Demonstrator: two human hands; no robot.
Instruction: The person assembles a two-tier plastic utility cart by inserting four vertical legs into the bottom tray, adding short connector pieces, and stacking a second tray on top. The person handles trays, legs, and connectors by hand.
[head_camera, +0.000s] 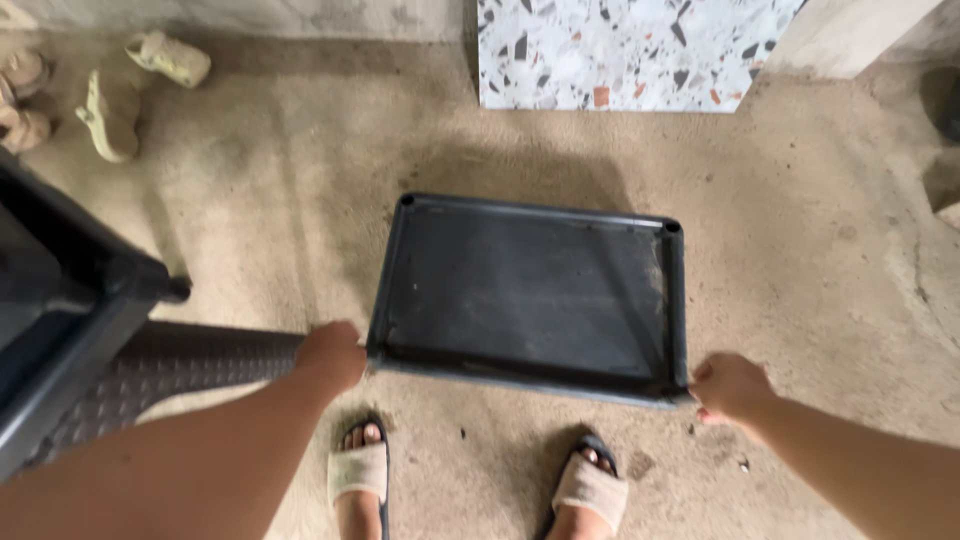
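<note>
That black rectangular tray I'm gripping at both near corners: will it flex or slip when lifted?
The black tray looks like moulded plastic with a raised rim, so probably stiff and fairly light for its size. Left hand and right hand hold opposite near corners, so the far edge may dip. Its dusty surface could be slightly slippery.

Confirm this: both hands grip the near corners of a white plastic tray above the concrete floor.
Wrong on colour. The head view shows the tray is black, not white. The left hand and right hand do grip its near corners above the concrete floor.

tray (530, 290) on the floor (800, 250) between left hand (332, 356) and right hand (732, 386), tile slab (630, 50) behind.
</note>
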